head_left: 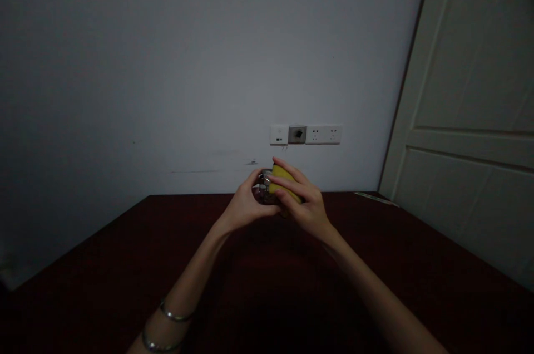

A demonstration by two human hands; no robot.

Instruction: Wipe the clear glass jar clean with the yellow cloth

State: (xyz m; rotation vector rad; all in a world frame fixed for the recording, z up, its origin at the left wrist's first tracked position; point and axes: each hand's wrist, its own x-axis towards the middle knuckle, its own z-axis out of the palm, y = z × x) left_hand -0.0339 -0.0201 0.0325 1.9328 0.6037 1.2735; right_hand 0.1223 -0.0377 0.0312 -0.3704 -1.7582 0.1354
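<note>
Yellow pad (282, 172) gripped in R hand (311, 206), up agst. clear glass obj. (259, 191) held in L hand (244, 205).

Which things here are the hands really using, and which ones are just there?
Being used:
clear object, held in the left hand
yellow thing, held in the right hand

Just there:
wall sockets
door
silver bangles, only worn
</note>
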